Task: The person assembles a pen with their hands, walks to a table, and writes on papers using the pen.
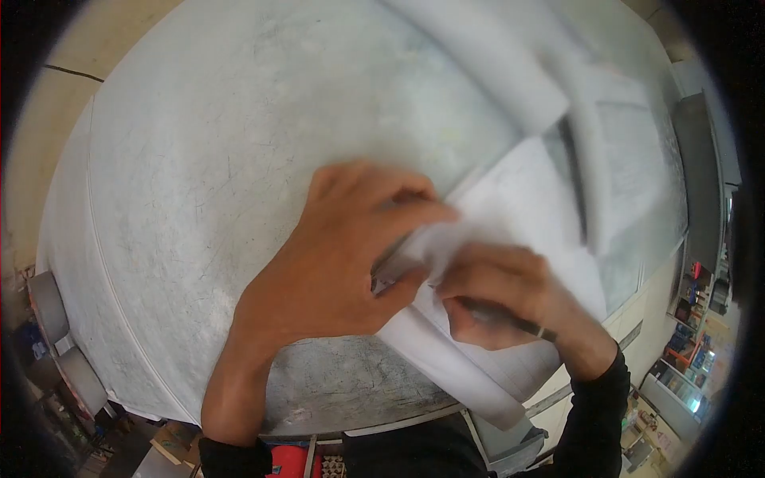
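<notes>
White cloth point(510, 187) lies on the right of the grey table, one edge folded into a roll near me. My left hand point(331, 255) is over the table's middle, its thumb and index finger curled in at the cloth's left edge; it appears to pinch the cloth there. Right beside it, my right hand point(502, 295) is closed above the cloth around a slim, dark tool point(526, 325) with a light tip at its rear end. Motion blur and the fingers hide the tool's front part, so its kind does not show.
A broad, scuffed grey table point(199, 159) fills most of the view. More white cloth point(494, 60), blurred, lies at the far right. Grey rounded seats point(52, 307) stand past the left edge. A red item point(288, 460) is below the near edge; shelves with goods point(693, 358) are at right.
</notes>
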The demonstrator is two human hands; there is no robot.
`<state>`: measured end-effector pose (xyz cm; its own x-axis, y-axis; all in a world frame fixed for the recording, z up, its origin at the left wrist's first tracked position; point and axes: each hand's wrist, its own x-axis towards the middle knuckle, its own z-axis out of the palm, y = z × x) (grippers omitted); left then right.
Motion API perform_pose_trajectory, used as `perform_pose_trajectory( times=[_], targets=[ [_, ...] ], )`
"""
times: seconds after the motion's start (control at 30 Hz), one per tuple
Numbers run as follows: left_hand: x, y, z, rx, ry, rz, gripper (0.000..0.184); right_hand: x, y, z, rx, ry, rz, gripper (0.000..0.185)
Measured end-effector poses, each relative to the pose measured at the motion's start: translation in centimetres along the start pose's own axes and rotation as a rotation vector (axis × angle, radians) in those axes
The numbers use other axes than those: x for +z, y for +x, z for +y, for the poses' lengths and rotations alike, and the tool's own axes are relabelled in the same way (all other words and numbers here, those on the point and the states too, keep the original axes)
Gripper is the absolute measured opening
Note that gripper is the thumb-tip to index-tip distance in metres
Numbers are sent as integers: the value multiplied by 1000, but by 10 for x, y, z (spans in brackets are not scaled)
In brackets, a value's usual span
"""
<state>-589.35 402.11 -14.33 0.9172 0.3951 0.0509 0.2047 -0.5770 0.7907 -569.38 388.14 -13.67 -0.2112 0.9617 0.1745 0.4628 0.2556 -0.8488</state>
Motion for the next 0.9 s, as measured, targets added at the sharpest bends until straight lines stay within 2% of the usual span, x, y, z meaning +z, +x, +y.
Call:
perform_pose_trajectory(
  times=[0.27,0.47,0.9],
  targets=[
    [1,1,4,-18,4,16,61,2,0,3,-71,-55,16,24],
    [2,1,3,-11,25,20,61,-3,0,2,-46,-23,-46,25],
    [2,1,5,-18,41,20,60,-3,-2,2,-45,-38,-3,22]
  ],
)
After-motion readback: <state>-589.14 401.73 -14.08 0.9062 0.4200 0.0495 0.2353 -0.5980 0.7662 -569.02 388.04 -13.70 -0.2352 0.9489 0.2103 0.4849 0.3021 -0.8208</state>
